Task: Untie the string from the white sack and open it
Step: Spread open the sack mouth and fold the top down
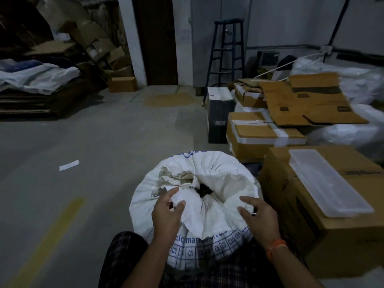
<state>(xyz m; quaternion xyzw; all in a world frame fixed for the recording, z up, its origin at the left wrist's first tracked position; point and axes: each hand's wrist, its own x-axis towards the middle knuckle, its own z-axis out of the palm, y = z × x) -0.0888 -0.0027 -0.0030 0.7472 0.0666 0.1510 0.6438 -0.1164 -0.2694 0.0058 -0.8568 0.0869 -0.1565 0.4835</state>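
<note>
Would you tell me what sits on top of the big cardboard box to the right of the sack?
A clear plastic tray lies on the cardboard box; the box is closed, so its contents are hidden.

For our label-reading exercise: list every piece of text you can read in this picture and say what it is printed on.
"C3", "C5", "C10": blue grid cells on the white woven sack.
Blue line above that grid: partly creased, not readable.
Blue print on the sack's far side: too folded to read.
Dark marks on the brown cardboard boxes: too blurred.
</note>
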